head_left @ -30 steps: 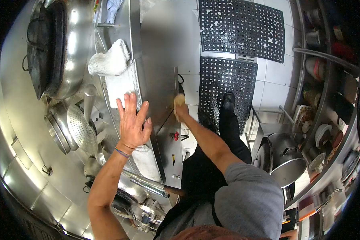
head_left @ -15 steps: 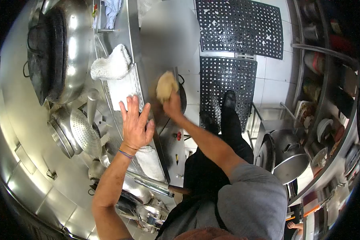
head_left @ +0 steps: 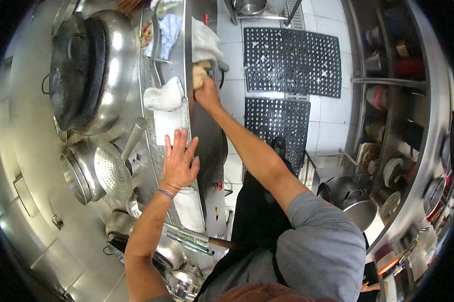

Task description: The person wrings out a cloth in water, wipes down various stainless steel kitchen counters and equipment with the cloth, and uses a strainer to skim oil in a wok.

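Note:
My left hand lies with its fingers spread at the counter's edge. Its fingertips touch a flat white cloth or board; which one I cannot tell. Beyond that sits a folded white towel, and another white towel lies near my left wrist. My right hand is closed around a tan cloth, pressed to the upright steel front of the counter. Just past it, a white towel hangs over the edge.
A large steel wok and a perforated skimmer are at left. The wooden end of a long handle juts toward my body. Black rubber mats cover part of the tiled floor. A pot and shelves stand at right.
My right hand has moved the tan cloth forward along the counter front, up to the hanging towel. The view has shifted. My left hand remains on the white piece.

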`<move>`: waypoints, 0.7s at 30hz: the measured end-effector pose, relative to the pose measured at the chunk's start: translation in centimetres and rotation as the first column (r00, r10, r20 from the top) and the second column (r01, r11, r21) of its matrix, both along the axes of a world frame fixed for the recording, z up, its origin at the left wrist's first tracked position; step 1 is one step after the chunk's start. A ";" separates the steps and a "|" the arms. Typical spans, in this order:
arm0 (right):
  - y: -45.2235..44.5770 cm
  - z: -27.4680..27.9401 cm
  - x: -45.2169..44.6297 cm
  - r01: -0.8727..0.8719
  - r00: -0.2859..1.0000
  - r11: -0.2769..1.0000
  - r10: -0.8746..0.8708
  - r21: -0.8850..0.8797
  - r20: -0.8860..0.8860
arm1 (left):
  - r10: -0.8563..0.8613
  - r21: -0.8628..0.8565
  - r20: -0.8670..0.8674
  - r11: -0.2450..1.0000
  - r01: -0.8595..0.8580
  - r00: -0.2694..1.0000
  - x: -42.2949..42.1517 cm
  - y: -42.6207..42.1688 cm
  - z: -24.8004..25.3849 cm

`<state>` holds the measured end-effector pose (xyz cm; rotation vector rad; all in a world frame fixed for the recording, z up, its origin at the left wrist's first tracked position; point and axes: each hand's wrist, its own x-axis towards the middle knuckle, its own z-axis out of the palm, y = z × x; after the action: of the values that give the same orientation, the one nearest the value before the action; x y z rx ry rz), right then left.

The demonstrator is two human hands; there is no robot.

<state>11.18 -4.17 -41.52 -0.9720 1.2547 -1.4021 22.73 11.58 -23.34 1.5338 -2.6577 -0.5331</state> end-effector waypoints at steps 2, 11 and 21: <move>2.5 -1.2 -0.2 -0.059 0.997 0.994 0.063 0.092 -0.039 | 0.000 -0.003 -0.016 1.000 0.000 1.000 -0.1 -0.1 0.1; 23.7 -13.9 1.5 -0.417 0.863 0.598 0.497 0.684 0.091 | -0.017 -0.011 -0.041 1.000 0.016 0.999 -0.2 -0.3 0.6; 14.3 2.5 -8.0 -0.537 0.819 0.578 0.182 0.615 0.544 | -0.027 -0.035 -0.118 0.999 0.023 0.993 0.2 -0.6 1.5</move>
<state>3.20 10.15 -39.01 -0.2704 1.0474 -0.5760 22.91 10.94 -21.87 1.4158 -2.5864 -0.5596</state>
